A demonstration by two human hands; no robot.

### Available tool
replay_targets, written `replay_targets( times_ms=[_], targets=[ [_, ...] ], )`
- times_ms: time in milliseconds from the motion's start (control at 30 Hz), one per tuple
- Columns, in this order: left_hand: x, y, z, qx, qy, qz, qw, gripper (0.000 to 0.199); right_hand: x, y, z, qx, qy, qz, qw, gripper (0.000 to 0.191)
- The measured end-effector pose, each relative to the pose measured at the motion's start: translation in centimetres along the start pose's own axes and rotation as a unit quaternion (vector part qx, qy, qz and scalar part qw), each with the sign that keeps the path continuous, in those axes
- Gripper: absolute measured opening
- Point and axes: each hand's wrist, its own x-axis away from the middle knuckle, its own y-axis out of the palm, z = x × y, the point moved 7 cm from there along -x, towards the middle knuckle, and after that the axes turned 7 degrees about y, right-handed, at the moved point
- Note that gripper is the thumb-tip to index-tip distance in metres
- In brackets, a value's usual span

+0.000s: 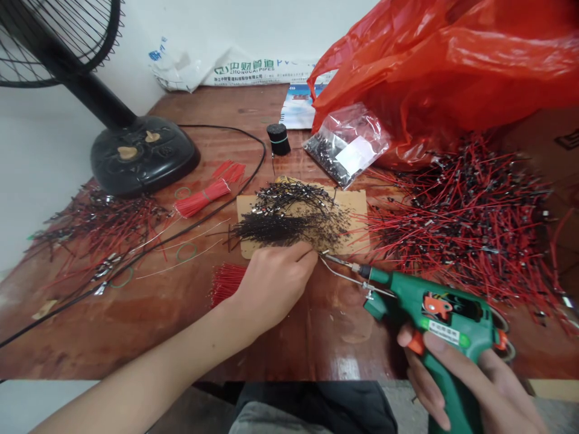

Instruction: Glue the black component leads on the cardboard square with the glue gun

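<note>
My right hand (470, 374) is wrapped around the handle of a green soldering gun (446, 307), with fingers at its orange trigger. The gun's metal tip and a thin solder feed tube (344, 276) point left toward my left hand (283, 274). The fingers of that hand are pinched together just left of the tip, and what they hold is hidden. Beyond them, a cardboard sheet (360, 208) bears a pile of short black wires (271, 228) and black pieces with shiny ends (294, 196). Partly behind my left hand lies a bundle of red wires (225, 283).
At right spreads a large heap of red and black wires (461, 217), below a red plastic bag (443, 66). A clear bag of small parts (346, 147) and a tied black wire bundle (278, 140) stand behind. At left are a fan (145, 154), its cable and another wire pile (113, 220).
</note>
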Motion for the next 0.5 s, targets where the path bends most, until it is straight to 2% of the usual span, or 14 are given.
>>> replay_targets(
  times_ms=[167,500],
  targets=[
    [-0.1,0.0,0.0,-0.001,-0.003,-0.004,1.000,0.016,0.2,0.3,-0.3,-0.010,-0.003,-0.004,1.000,0.025],
    [-0.1,0.0,0.1,-0.005,0.000,-0.013,1.000,0.015,0.2,-0.2,0.8,-0.005,0.021,-0.001,1.000,0.024]
  ],
)
